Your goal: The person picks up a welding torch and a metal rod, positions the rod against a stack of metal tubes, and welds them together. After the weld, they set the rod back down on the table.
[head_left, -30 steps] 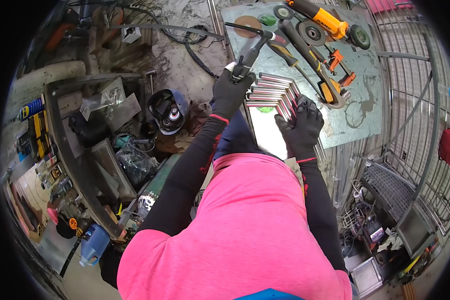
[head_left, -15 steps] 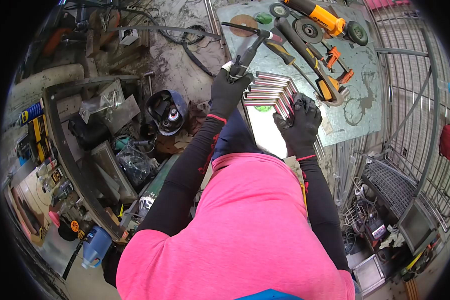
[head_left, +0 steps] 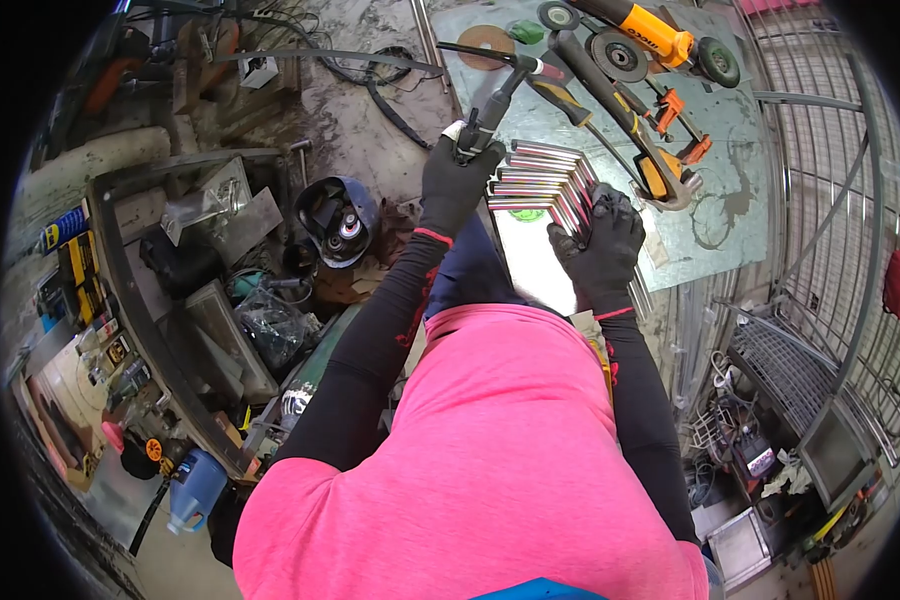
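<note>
My left hand (head_left: pixel 458 182), in a black glove, is closed around the handle of a TIG welding torch (head_left: pixel 497 108). The torch's head with its pinkish nozzle (head_left: pixel 548 70) points right, and its long back cap points left. A row of shiny, bent metal tubes (head_left: pixel 540 178) lies side by side on the table below and right of the torch. My right hand (head_left: pixel 602 250), also gloved, rests over the tubes' right side, its fingers curled on them and the thumb apart on the left. The tube parts beneath the palm are hidden.
On the metal table (head_left: pixel 710 180) lie an orange angle grinder (head_left: pixel 645 28), a hammer (head_left: pixel 625 120), an orange clamp (head_left: pixel 670 110) and grinding discs (head_left: pixel 620 57). A welding helmet (head_left: pixel 337 222) and a cluttered metal frame (head_left: pixel 120 260) are at left. Wire grating stands at right.
Both hands keep almost the same places. The view has shifted very slightly; the torch and the tubes show no clear movement.
</note>
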`<action>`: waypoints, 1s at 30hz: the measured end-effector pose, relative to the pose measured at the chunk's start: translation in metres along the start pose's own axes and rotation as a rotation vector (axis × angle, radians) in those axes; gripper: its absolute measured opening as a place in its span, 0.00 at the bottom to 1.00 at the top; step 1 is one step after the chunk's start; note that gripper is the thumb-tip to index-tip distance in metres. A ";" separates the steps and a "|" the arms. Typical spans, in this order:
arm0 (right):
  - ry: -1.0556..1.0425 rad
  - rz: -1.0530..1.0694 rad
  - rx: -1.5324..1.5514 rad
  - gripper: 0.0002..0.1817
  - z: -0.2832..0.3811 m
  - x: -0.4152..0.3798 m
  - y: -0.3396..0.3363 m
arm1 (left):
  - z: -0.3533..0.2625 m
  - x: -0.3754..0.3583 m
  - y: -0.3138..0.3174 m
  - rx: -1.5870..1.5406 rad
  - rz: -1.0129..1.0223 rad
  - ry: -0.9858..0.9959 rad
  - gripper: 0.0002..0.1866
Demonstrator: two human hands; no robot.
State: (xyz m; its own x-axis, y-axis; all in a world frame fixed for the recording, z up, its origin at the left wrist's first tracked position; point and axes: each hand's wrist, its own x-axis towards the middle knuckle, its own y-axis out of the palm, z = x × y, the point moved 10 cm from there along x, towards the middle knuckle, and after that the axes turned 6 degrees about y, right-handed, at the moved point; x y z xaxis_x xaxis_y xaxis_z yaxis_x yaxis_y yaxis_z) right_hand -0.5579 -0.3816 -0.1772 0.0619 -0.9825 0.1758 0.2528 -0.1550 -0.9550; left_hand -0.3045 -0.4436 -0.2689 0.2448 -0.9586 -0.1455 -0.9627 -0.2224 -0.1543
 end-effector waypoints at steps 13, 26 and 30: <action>-0.017 -0.003 -0.041 0.45 0.002 0.002 0.001 | -0.009 -0.001 -0.001 0.002 0.009 -0.018 0.19; 0.011 -0.067 -0.030 0.44 -0.007 0.025 -0.007 | -0.011 -0.001 0.004 -0.069 0.076 -0.035 0.20; 0.073 0.017 -0.042 0.39 -0.014 0.016 -0.016 | -0.003 0.000 0.004 -0.105 0.066 -0.063 0.21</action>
State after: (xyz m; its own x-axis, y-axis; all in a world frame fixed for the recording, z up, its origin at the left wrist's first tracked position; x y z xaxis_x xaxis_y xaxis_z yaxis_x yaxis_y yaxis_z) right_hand -0.5748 -0.3965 -0.1629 -0.0051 -0.9896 0.1435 0.2114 -0.1413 -0.9671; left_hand -0.3089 -0.4453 -0.2669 0.1840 -0.9595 -0.2134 -0.9829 -0.1797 -0.0395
